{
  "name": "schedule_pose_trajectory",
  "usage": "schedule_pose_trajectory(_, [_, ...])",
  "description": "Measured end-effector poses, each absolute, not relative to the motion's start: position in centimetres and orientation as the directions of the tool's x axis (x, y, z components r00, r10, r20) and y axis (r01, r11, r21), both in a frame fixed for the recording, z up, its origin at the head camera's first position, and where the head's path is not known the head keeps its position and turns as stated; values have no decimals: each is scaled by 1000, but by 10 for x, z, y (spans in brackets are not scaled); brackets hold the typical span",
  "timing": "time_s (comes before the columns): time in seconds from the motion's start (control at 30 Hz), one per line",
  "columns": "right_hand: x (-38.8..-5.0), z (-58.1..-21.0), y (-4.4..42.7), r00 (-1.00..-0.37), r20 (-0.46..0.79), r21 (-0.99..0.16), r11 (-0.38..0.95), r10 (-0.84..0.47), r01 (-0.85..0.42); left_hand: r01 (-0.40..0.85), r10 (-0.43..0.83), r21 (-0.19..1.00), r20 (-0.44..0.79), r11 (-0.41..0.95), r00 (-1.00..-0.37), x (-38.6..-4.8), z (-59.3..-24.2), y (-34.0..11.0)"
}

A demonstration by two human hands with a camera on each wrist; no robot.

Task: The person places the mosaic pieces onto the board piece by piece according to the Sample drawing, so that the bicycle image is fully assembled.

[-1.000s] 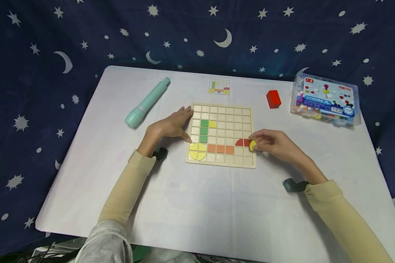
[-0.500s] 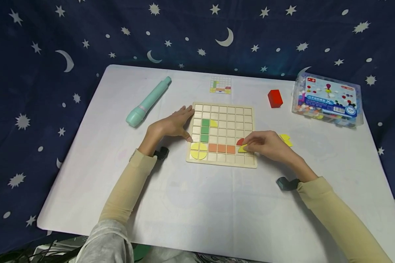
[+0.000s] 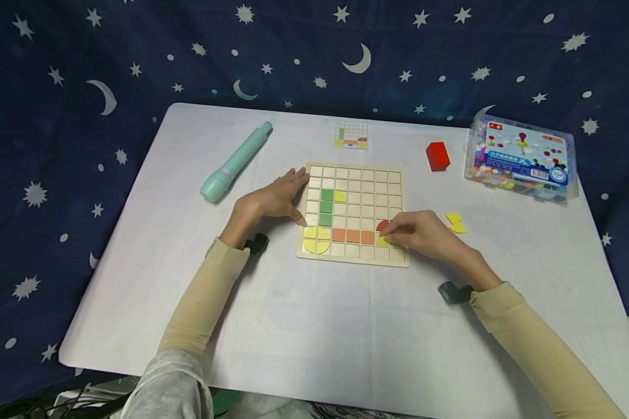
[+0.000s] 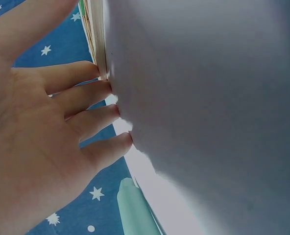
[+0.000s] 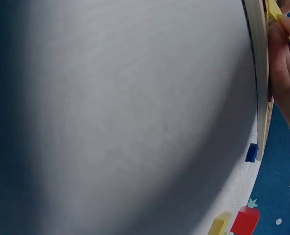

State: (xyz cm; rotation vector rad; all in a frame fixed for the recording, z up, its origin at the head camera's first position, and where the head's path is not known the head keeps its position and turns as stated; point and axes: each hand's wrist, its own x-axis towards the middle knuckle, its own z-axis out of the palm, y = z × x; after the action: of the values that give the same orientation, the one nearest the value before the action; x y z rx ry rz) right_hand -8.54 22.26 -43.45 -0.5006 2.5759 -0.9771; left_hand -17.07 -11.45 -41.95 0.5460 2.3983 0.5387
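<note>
A wooden grid board (image 3: pixel 366 199) lies mid-table. My left hand (image 3: pixel 269 199) touches its left edge with fingers spread; the left wrist view shows those fingers (image 4: pixel 93 122) straight. Over the board's lower right, my right hand (image 3: pixel 424 234) pinches a yellow quarter-circle tile (image 3: pixel 382 240) between thumb and fingertips. Just above that tile a red rounded tile (image 3: pixel 382 225) shows, partly covered by the fingers. Orange square tiles (image 3: pixel 353 236) form a row to the left. Green tiles (image 3: pixel 326 207) stand in a column, with a yellow quarter tile (image 3: pixel 340 196) beside them and a yellow circle (image 3: pixel 316 240) below.
Two loose yellow tiles (image 3: pixel 455 222) lie right of the board. Behind it is a small pattern card (image 3: pixel 351 135). A red block (image 3: pixel 438 156) and clear plastic box (image 3: pixel 524 157) stand back right; a mint-green microphone-like toy (image 3: pixel 236 163) lies left. A blue piece (image 5: pixel 252 152) appears by the board.
My right hand has moved left from the board's right edge with a yellow tile and lowered it below the red tile. Loose yellow tiles have come into view behind it. The left hand stays put.
</note>
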Motion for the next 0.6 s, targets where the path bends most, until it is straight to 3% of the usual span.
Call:
schedule_pose_trajectory(0.23, [-85,-435,220,-858,-107,-650,688,-502,-321,249,501,498,-475,831,-724,-171,-420,-115])
schedule_pose_trajectory(0.6, [-82,-430,234,-904,-152,-646,732,-400,-215,250,504,502,-472,828,-723,-171,-419,-115])
